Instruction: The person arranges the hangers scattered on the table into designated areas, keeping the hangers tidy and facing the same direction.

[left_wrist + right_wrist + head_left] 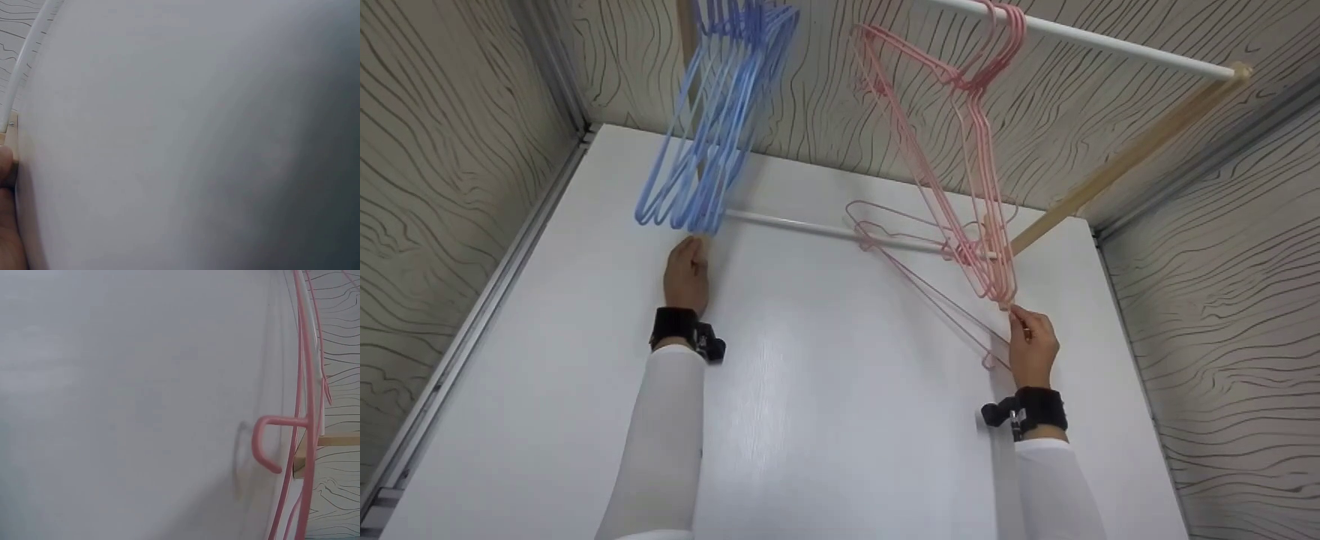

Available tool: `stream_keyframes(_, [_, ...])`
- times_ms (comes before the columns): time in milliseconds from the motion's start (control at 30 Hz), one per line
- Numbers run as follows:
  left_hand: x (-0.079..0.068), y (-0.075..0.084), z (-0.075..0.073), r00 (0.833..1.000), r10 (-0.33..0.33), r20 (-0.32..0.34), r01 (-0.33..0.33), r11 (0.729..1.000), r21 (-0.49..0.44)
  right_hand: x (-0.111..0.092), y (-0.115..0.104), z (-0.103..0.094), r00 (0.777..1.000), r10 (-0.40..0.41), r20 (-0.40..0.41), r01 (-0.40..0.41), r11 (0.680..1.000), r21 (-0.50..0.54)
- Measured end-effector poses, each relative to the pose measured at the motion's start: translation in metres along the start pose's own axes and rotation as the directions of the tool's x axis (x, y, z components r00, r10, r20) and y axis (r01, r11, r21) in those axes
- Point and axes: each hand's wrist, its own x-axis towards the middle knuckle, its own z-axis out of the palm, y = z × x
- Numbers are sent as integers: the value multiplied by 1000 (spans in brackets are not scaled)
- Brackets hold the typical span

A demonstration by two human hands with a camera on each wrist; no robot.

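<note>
A clothes rack with wooden side frames (pixel 1125 169) and white rods stands on a white tabletop. My left hand (pixel 687 276) grips the near wooden end of its left side, just below a bunch of blue hangers (pixel 712 150). In the left wrist view, the thumb (pixel 4 163) lies against that wood. At the right side's near wooden end (pixel 1005 305), my right hand (pixel 1033 346) pinches the wood beneath several hanging pink hangers (pixel 982 150). Another pink hanger (pixel 934 294) slants over the tabletop, one end passing behind the right hand; its small hook (pixel 264 439) shows in the right wrist view.
The upper white rod (pixel 1110 43) carries the hangers; a lower white rod (pixel 810 224) runs near the tabletop (pixel 840 390). Wood-patterned panels (pixel 1230 300) enclose the sides and back, with metal rails (pixel 487 330) along the edges.
</note>
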Motion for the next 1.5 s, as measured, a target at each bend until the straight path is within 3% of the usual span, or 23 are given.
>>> stream_keyframes(167, [0,0,-1,1000,-10,0,10,1000,-12,-4,-5,5,994,-108,-18,109,993,44])
stream_keyframes(467, [0,-3,-3,1000,-16,4,16,1000,1,-7,-49,9,990,-144,-4,144,986,81])
stream_keyframes(667, [-2,1,-3,1000,-17,6,17,1000,14,-12,-56,9,997,-31,70,21,990,143])
stream_keyframes(833, [-2,2,-3,1000,-20,9,20,1000,10,-14,-60,9,987,85,139,-109,979,172])
stream_keyframes(933, [-1,1,-2,1000,-17,6,17,1000,10,-14,-61,9,965,174,197,-211,959,190])
stream_keyframes(1100, [0,-2,-1,1000,6,-3,-6,1000,5,-13,-61,11,910,300,285,-362,911,199])
stream_keyframes(1267, [0,-2,0,1000,16,-8,-16,1000,10,-15,-50,20,879,364,309,-444,860,249])
stream_keyframes(1400, [0,0,0,1000,15,-15,-14,1000,19,-17,-41,29,861,393,323,-488,818,304])
stream_keyframes(1500, [-1,2,0,1000,2,-11,-2,1000,23,-16,-41,33,867,382,320,-480,815,326])
